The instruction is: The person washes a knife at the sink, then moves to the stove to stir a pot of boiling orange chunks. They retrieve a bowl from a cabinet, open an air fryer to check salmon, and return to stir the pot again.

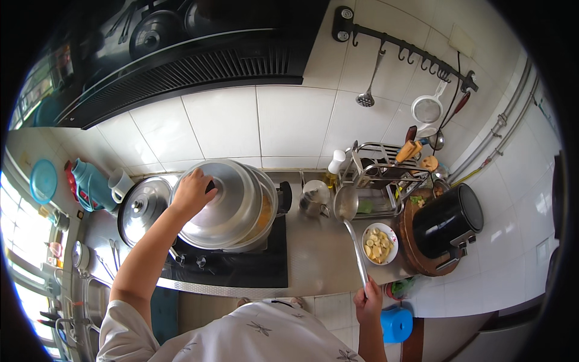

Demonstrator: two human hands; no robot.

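My left hand (192,192) grips the dark knob of a domed metal lid (226,221). The lid sits over the left part of a large metal pot (271,203) on the stove, and its right side leaves a gap. Through that gap some yellowish contents (263,215) show. In my right hand (369,298) is the handle of a long metal ladle (346,203). Its bowl hovers over the counter, left of a white bowl of pale cut pieces (379,245). Whether the ladle holds anything is hard to tell.
A lidded pan (147,203) stands on the stove's left side. Right of the pot are a metal pitcher (314,199), an oil bottle (334,167) and a steel rack (375,199) with knives. A black appliance (441,226) rests on a round wooden board (409,240). The range hood (203,68) overhangs.
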